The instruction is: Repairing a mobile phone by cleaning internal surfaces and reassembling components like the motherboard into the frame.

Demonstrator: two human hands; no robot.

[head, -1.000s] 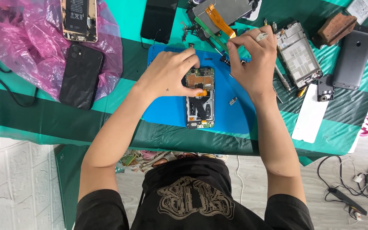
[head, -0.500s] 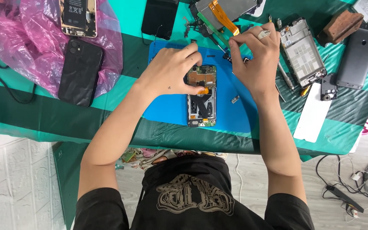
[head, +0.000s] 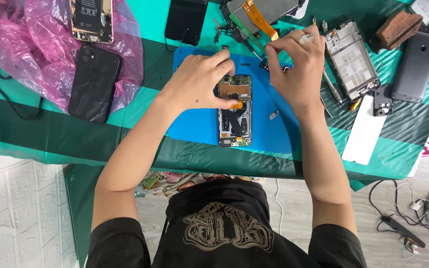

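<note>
Since a second ago the right hand (head: 299,69) has lifted slightly, fingers pinched on a thin dark screwdriver (head: 254,52); the left hand (head: 199,82) presses the opened phone (head: 235,111) (circuitry exposed) lying on the blue rubber mat (head: 194,126).

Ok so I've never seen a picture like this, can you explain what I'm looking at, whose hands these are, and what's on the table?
The camera sits on a person's head and looks down, so both hands are their own. The left hand presses on an opened phone with its back cover off, which lies on a blue rubber mat on a table with a green striped cloth. The right hand pinches something small at the mat's far edge; I cannot tell what. Around them lie a black phone on a pink plastic bag, a bare metal phone frame, a grey phone back and a white card.
</note>
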